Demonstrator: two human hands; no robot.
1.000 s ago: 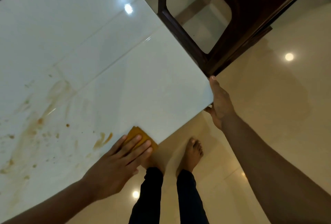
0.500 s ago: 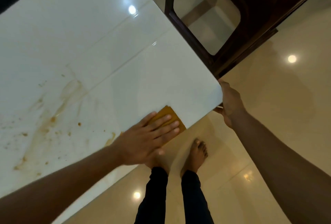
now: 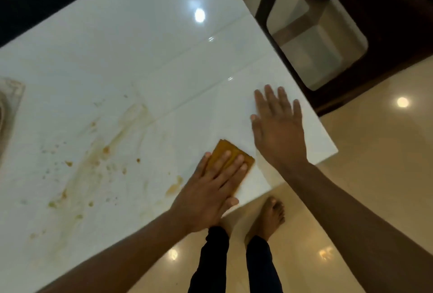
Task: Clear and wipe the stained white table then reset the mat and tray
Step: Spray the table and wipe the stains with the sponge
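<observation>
Nearest us, our two bare feet [image 3: 269,215] stand on the glossy floor [image 3: 375,187]. On the white table [image 3: 140,46], our left hand [image 3: 210,189] presses one folded orange cloth [image 3: 228,152] flat with straight fingers [image 3: 225,159], near the table's corner. Just beside it, our right hand [image 3: 278,128] lies spread, fingers released, holding nothing. Brown stains [image 3: 105,152] streak the table leftward. Farther off, one dark chair [image 3: 339,46] stands.

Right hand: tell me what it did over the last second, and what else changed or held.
The right hand let go of the table corner edge and now lies flat, fingers spread, on the tabletop. The left hand slid the yellow cloth toward that corner. The brown stains remain unwiped, and the left hand still presses the cloth flat.
</observation>
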